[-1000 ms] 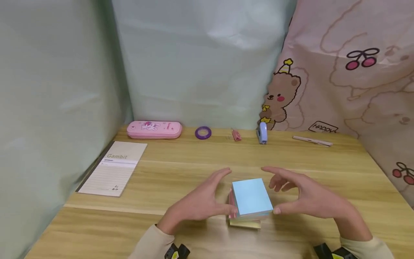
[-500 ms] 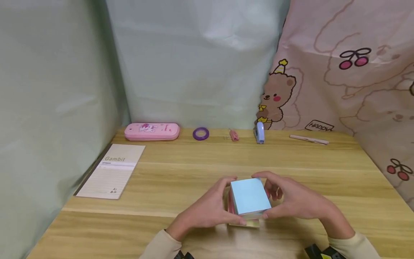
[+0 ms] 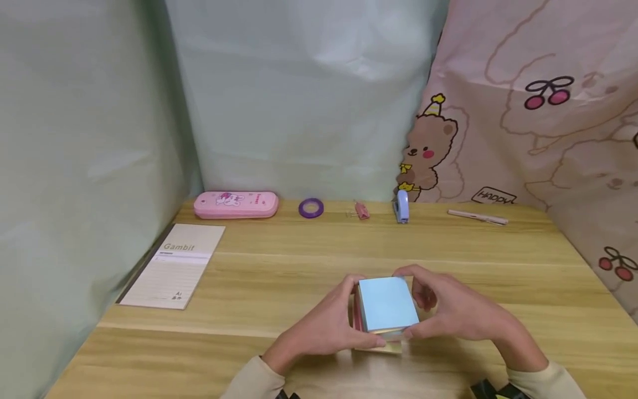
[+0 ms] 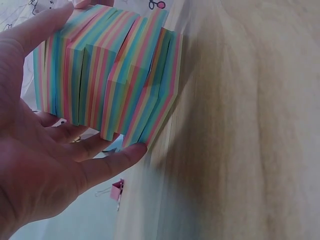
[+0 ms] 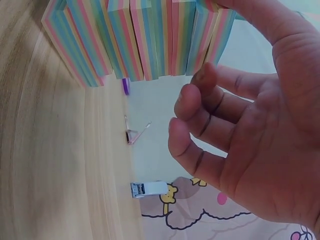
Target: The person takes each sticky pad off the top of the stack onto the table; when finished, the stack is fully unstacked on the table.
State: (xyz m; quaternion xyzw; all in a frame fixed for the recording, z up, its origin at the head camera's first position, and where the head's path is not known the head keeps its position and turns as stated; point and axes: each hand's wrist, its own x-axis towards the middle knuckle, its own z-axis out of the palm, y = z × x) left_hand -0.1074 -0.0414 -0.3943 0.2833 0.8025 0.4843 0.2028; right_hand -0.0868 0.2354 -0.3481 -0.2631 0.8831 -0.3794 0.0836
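Observation:
A tall, uneven stack of sticky note pads (image 3: pixel 388 303) stands near the front of the table, with a light blue sheet on top. Striped pink, yellow, green and blue edges of the stack (image 4: pixel 115 75) show in the left wrist view. My left hand (image 3: pixel 326 321) holds its left side, thumb in front and fingers behind. From the right, my right hand (image 3: pixel 456 310) pinches the upper pads between thumb at the front corner and index finger at the back. In the right wrist view the right hand's (image 5: pixel 270 125) other fingers curl, apart from most of the stack.
Along the table's back lie a pink pencil case (image 3: pixel 236 204), a purple tape roll (image 3: pixel 311 208), a pink binder clip (image 3: pixel 361 210), a blue stapler (image 3: pixel 401 207) and a pen (image 3: pixel 477 216). A notebook (image 3: pixel 171 266) lies at the left.
Both hands have come inward from beside the stack and now grip it. The head view has shifted slightly.

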